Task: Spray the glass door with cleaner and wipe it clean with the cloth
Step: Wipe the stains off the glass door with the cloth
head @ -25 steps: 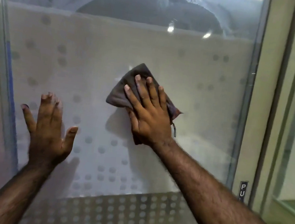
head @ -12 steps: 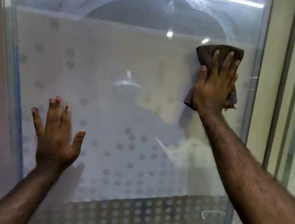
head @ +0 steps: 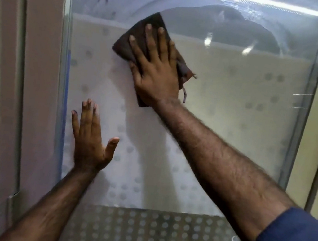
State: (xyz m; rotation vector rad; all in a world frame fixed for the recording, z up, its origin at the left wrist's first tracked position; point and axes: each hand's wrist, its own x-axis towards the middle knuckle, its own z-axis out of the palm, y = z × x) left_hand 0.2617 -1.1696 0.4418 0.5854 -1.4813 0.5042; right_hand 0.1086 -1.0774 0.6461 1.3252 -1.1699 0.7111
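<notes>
Brown cloth has swept back from the right edge to upper centre under the right hand's flat, spread fingers; left hand braces the glass door, fingers straight, so wiping continues.

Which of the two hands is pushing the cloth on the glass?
The right hand, the higher one. Its flat fingers press the dark cloth against the glass door. The left hand lies bare on the glass, lower down.

Cloth mostly under right hand

Dark brown cloth flat against frosted, dotted glass door.
</notes>
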